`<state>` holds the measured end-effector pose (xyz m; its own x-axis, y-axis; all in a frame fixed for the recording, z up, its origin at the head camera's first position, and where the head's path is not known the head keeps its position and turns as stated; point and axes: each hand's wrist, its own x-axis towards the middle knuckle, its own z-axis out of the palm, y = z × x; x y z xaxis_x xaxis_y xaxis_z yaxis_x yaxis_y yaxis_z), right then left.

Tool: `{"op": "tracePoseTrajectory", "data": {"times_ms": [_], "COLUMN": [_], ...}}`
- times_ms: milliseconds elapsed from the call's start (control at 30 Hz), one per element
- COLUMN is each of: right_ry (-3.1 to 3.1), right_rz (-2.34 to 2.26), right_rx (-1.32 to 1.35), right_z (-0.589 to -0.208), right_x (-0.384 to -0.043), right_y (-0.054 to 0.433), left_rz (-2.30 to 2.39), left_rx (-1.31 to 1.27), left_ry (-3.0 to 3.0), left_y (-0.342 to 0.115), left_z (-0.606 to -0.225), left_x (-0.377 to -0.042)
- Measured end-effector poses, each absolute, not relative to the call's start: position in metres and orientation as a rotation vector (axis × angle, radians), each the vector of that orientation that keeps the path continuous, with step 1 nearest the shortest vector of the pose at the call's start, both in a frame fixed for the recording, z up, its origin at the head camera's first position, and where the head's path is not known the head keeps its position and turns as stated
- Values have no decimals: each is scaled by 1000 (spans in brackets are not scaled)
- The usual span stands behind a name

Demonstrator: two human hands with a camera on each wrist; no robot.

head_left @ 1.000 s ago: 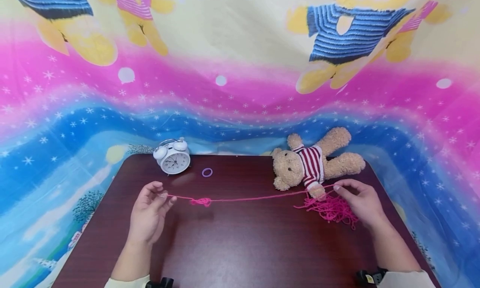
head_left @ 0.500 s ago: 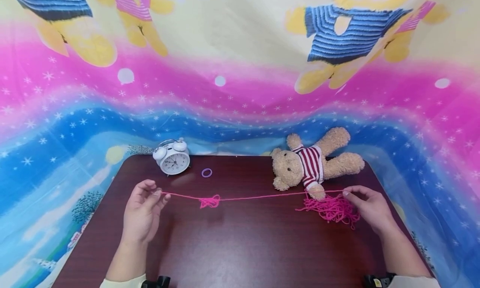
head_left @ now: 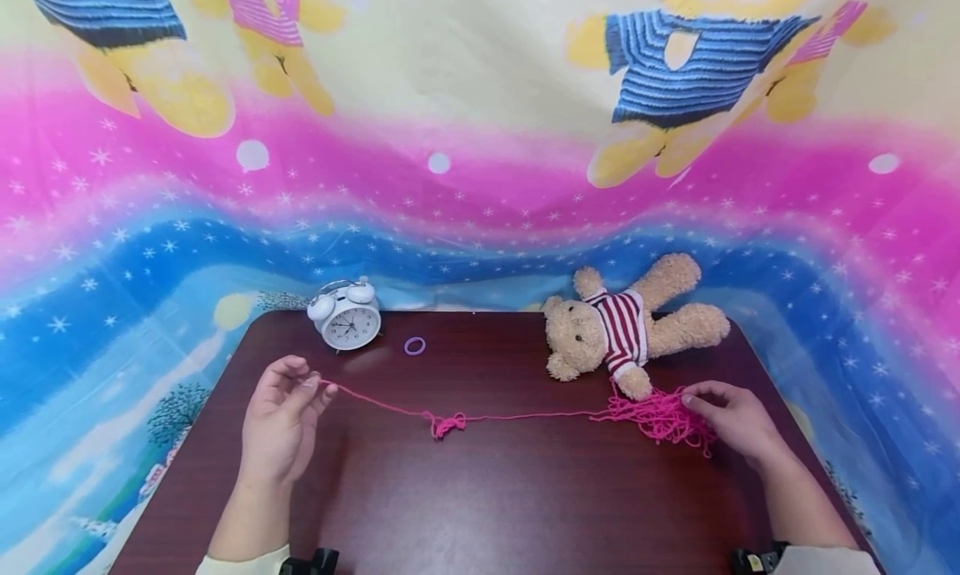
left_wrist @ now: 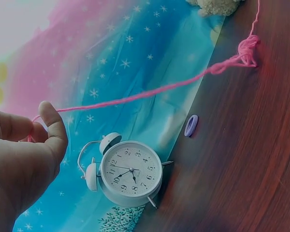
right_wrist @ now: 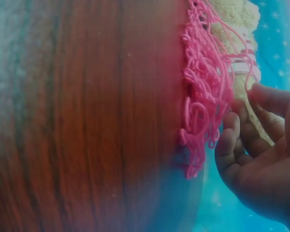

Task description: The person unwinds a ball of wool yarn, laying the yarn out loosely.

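Note:
A strand of pink yarn (head_left: 367,399) runs from my left hand (head_left: 279,429), which pinches its end between thumb and fingers above the table. It slopes down to a small tangled knot (head_left: 448,426), then goes on right to a loose pile of the same yarn (head_left: 663,418). Beside that pile my right hand (head_left: 738,421) pinches a thin strand at its fingertips. In the right wrist view a loop of yarn (right_wrist: 251,67) rises to the fingertips, and the other fingers are loosely bent. The pile lies by the arm of a teddy bear (head_left: 622,325) in a striped shirt.
A white alarm clock (head_left: 351,327) stands at the back left of the dark wooden table (head_left: 510,492). Right of it lies a small purple ring (head_left: 415,346). A printed cloth (head_left: 480,183) hangs behind and along both sides.
The taut strand between my hands has slackened and sunk to the table. The knot has shifted right and down. Both hands moved apart, and my right hand has lowered beside the pile.

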<state>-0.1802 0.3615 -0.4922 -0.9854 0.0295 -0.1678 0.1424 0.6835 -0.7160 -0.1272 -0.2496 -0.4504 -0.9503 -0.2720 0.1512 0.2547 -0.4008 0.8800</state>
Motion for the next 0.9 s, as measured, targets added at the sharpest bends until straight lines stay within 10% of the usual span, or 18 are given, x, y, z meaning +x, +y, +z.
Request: {"op": "tracePoseTrajectory", "data": {"times_ms": [900], "right_ry": [2765], "right_rz": [-1308], "right_rx": [-104], "right_z": [-475], "right_x": [-194], "right_y": [283], "left_rz": [-2397], "left_rx": [82], "left_ry": [-1548], "left_y": [-237], "left_z": [-449], "left_x": [-131]}}
